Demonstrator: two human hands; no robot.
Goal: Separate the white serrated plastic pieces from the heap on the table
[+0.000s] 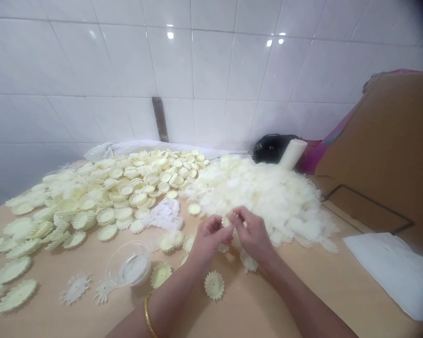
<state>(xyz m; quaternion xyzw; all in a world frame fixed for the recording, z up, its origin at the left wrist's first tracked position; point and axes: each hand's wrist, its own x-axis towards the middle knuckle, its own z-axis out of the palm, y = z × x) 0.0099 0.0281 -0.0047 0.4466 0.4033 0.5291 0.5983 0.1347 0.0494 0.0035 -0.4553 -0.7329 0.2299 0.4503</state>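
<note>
Left hand [207, 234] and right hand [252, 230] meet, each grip pinching a thin white toothed disc [228, 220] by its rim; it looks light, flexible, its teeth easily bent

Across the far-left half of the table [254, 310] — a spread of toothed discs [127, 183]; right of it, a heap of thin toothed pieces [268, 192], with a cloth [165, 213] between the two. At the heap's near edge, left hand [207, 237] and right hand [254, 232] together. Near left of them, a bowl [129, 270]; nearer still, one loose disc [214, 285]. Behind the heap, a roll [293, 154] — far right, a cardboard sheet [384, 155].
</note>
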